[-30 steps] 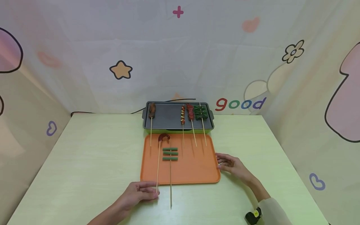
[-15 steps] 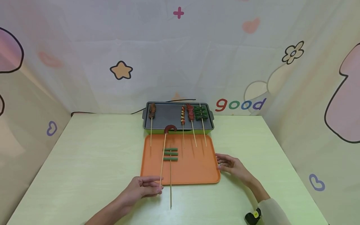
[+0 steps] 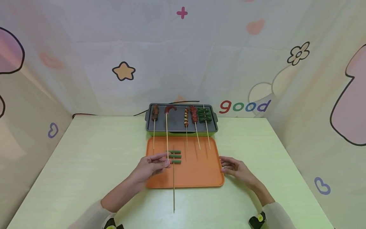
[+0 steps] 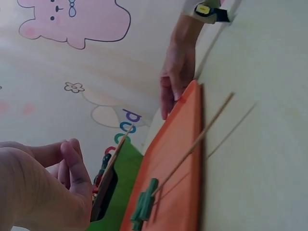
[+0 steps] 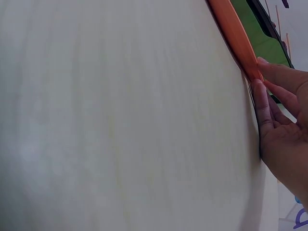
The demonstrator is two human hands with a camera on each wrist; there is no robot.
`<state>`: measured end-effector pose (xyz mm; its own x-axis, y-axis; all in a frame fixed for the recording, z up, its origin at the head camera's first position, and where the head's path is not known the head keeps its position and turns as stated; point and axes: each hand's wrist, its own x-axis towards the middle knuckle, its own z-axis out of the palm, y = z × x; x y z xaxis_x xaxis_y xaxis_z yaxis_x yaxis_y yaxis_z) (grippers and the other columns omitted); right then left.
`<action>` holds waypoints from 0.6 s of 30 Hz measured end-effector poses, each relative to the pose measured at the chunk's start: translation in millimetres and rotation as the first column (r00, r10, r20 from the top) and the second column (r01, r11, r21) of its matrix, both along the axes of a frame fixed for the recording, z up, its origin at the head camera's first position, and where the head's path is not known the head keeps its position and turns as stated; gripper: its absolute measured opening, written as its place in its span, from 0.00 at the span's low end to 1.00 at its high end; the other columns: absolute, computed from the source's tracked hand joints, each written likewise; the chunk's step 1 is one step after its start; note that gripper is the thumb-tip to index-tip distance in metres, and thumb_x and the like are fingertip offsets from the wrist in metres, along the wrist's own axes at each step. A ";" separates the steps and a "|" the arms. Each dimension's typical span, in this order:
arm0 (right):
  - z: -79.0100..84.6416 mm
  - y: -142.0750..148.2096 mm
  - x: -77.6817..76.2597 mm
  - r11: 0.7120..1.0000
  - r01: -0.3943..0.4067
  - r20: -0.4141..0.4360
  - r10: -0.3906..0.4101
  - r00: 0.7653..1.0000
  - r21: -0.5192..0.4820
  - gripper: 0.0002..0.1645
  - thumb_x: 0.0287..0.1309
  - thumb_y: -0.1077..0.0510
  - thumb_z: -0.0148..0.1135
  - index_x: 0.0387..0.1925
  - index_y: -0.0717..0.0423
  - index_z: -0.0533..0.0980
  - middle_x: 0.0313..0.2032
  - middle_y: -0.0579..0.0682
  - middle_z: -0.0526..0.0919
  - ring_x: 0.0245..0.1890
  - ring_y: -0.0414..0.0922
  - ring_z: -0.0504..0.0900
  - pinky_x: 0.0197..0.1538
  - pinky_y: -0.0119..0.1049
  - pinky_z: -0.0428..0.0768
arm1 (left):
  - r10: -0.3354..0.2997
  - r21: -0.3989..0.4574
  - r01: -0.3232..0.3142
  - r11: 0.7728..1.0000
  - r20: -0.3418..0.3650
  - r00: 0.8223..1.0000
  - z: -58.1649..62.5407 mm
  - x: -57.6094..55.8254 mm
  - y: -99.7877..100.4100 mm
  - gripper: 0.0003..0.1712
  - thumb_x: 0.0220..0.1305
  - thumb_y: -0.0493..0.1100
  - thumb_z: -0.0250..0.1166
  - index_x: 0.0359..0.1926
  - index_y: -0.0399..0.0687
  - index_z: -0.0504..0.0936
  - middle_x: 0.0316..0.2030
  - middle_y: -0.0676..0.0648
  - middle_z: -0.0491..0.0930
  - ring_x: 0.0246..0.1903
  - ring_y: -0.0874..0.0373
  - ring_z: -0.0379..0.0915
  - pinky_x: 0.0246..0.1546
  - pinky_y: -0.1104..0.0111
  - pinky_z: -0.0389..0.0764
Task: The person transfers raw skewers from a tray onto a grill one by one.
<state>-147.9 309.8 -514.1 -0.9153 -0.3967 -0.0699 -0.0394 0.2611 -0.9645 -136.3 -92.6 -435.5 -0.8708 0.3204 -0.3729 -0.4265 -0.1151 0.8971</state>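
My left hand (image 3: 151, 167) pinches the lower part of a wooden skewer with a curled reddish-brown piece (image 3: 170, 108) at its tip. That tip is over the left half of the dark grill plate (image 3: 175, 122); whether it touches is unclear. Below the hand, a skewer with green bean-like pieces (image 3: 176, 156) lies on the orange tray (image 3: 200, 171), its stick jutting past the front edge. At the tray's right edge, my right hand (image 3: 237, 170) grips the rim between thumb and fingers, as the right wrist view shows at the tray rim (image 5: 240, 38).
On the grill lie a brown meat skewer (image 3: 155, 113) at left, and a thin red-and-yellow skewer (image 3: 186, 117), a red meat skewer (image 3: 193, 114) and a green pepper-like skewer (image 3: 204, 115) at right. Their sticks overhang the tray. A black cable (image 3: 140, 113) runs behind.
My left hand has moved forward and slightly right, carrying the curled-piece skewer from above the tray to over the grill. The right hand has stayed at the tray's edge.
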 end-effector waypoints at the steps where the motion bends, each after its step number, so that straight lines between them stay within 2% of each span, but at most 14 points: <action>1: 0.4 0.3 0.0 1.000 -0.001 0.000 0.001 1.000 -0.003 0.35 0.69 0.65 0.61 0.72 0.72 0.62 0.61 0.76 0.72 0.50 0.32 0.83 0.53 0.24 0.81 | 0.016 0.002 -0.016 1.000 0.001 1.000 2.1 -5.7 1.6 0.30 0.68 0.38 0.68 0.70 0.39 0.74 0.39 0.55 0.85 0.42 0.63 0.86 0.44 0.75 0.83; 5: 0.3 1.1 0.6 1.000 0.000 0.004 0.000 1.000 -0.005 0.35 0.69 0.65 0.61 0.72 0.72 0.62 0.61 0.76 0.72 0.50 0.31 0.83 0.53 0.24 0.81 | 0.060 -0.003 -0.060 0.998 0.009 0.998 5.7 -26.0 7.2 0.27 0.68 0.37 0.68 0.67 0.41 0.77 0.39 0.57 0.86 0.41 0.64 0.86 0.42 0.75 0.83; 9: 0.6 0.5 1.3 1.000 0.003 0.009 -0.003 1.000 -0.002 0.35 0.69 0.65 0.61 0.72 0.71 0.62 0.62 0.76 0.71 0.51 0.32 0.82 0.54 0.24 0.81 | 0.072 -0.009 -0.072 0.997 0.028 0.997 2.9 -37.8 11.8 0.27 0.70 0.36 0.66 0.68 0.41 0.76 0.42 0.58 0.88 0.40 0.67 0.85 0.43 0.76 0.82; 13: 1.2 -0.3 0.9 1.000 0.005 0.008 -0.005 1.000 -0.004 0.35 0.69 0.65 0.61 0.72 0.71 0.62 0.63 0.75 0.71 0.52 0.31 0.82 0.54 0.23 0.80 | 0.085 0.006 -0.085 0.996 0.046 0.995 -1.0 -40.9 17.1 0.29 0.72 0.36 0.63 0.71 0.37 0.71 0.41 0.58 0.86 0.37 0.69 0.83 0.38 0.79 0.80; 18: 1.1 -1.0 0.3 1.000 0.014 0.013 -0.014 1.000 0.003 0.35 0.68 0.66 0.62 0.72 0.71 0.63 0.63 0.75 0.72 0.51 0.31 0.82 0.53 0.23 0.80 | 0.102 0.028 -0.104 0.994 0.060 0.993 -4.1 -38.9 21.8 0.29 0.73 0.37 0.61 0.72 0.35 0.69 0.38 0.56 0.85 0.33 0.70 0.82 0.35 0.81 0.78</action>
<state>-147.6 308.9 -513.1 -0.9199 -0.3832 -0.0832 -0.0228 0.2642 -0.9642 -175.2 -70.8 -439.6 -0.8766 0.2424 -0.4156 -0.4627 -0.1882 0.8663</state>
